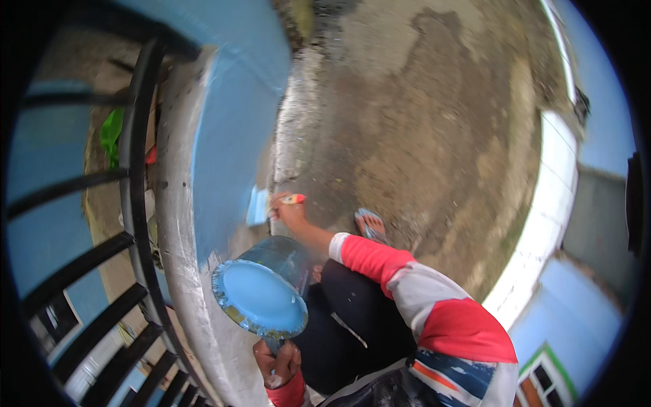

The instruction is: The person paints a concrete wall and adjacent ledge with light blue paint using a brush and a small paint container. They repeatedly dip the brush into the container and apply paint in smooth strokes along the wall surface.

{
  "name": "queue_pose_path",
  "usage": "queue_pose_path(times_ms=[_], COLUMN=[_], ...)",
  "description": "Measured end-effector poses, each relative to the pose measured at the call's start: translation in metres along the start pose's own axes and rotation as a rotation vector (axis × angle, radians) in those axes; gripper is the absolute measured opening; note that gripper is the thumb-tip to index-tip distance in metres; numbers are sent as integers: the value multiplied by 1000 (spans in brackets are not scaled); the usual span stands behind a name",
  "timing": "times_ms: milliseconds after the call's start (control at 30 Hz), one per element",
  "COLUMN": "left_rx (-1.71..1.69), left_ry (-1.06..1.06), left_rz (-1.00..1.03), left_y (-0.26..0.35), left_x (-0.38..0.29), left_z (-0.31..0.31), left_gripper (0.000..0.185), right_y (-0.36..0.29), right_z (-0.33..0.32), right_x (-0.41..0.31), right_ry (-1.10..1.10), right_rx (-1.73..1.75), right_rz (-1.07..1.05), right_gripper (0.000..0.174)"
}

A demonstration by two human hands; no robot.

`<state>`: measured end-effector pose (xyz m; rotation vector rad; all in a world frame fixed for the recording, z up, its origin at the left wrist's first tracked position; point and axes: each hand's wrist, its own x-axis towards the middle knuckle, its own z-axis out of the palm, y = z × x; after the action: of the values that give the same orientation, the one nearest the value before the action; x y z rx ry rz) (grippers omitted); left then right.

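My right hand grips a paintbrush with a red-and-yellow handle. Its broad bristles, loaded with light blue paint, lie against the low wall near its foot. Blue paint covers the wall beyond the brush, while the nearer part is bare and grey. Below, my left hand is closed round the handle of a plastic dipper holding light blue paint. Dried paint crusts the dipper's rim.
A black metal railing runs along the left above the wall's grey ledge. Stained concrete ground stretches to the right, with my sandalled foot on it. A white-topped kerb and a blue building wall stand farther right.
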<state>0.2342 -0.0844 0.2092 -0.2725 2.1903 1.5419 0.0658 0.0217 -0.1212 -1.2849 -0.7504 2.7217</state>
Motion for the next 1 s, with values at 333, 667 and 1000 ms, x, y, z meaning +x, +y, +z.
queue_pose_path(times_ms=[333,667,1000], left_rx=[51,69,103], left_ry=[-255,-568,-501], left_rz=[-206,-214,-325], left_y=[19,12,-7], left_x=[-21,-60,-112], left_z=[-35,-163,-238], left_gripper=[9,26,24], right_y=[22,3,96], right_z=[-82,-105,-64], right_x=[-104,-247,-317], right_ry=[173,381,553], right_rx=[78,336,352], right_rz=[17,-280,-14], right_gripper=[11,17,15])
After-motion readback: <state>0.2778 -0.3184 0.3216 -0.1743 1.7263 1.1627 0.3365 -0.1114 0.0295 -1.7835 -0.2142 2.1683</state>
